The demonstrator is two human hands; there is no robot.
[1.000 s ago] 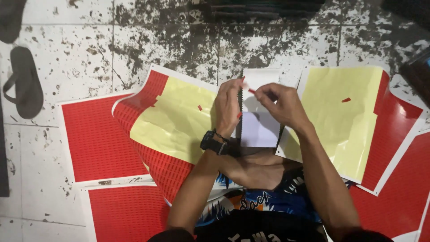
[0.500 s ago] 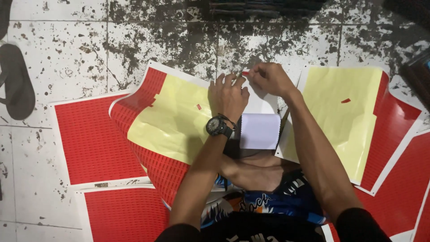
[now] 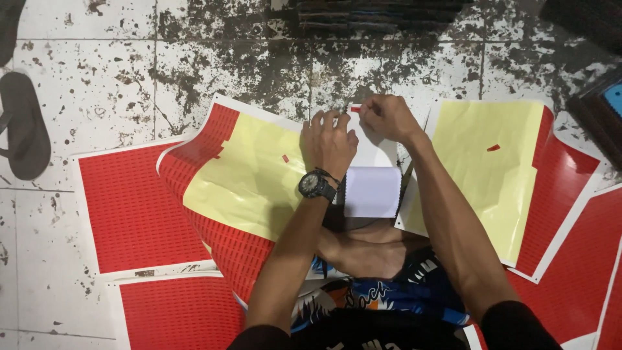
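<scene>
A white sheet (image 3: pixel 371 190), curled at its near end, lies on the floor in front of my knees. My left hand (image 3: pixel 329 141), with a black watch (image 3: pixel 315 185) on the wrist, presses down on the sheet's far left part. My right hand (image 3: pixel 387 118) is just beyond it and pinches a small red sticker (image 3: pixel 354 109) at the sheet's far edge. Fingertips of both hands nearly meet there. To the left lies a red sticker sheet peeled back to its yellow backing (image 3: pixel 246 178).
Another yellow backing with red edges (image 3: pixel 492 168) lies to the right. Full red sticker sheets (image 3: pixel 133 214) cover the tiled floor left and right. A dark sandal (image 3: pixel 24 126) is at far left, a dark stack (image 3: pixel 382 11) at the top, a dark box (image 3: pixel 599 107) at far right.
Both hands have moved away from my body, from the middle of the white sheet to its far edge. The sheet's near end now shows curled behind my left wrist.
</scene>
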